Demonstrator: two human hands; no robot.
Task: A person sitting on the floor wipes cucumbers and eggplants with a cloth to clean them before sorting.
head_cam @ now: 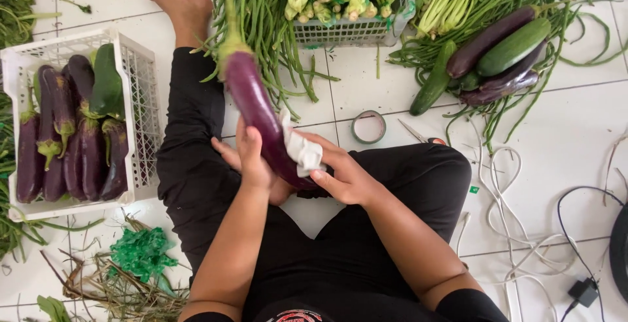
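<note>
I sit on a white tiled floor in black clothes. My left hand [247,157] grips a long purple eggplant [252,96] from its left side, stem end pointing away from me. My right hand [340,175] presses a white cloth [302,149] against the eggplant's lower right side. Both hands are over my lap.
A white crate [139,93] of purple eggplants stands at the left. A grey basket [353,32] of bundled greens and long beans [265,15] is ahead. More eggplants and cucumbers [500,50] lie at the right, with a tape roll [368,126], scissors [422,135], white cords [504,185] and green string [140,253].
</note>
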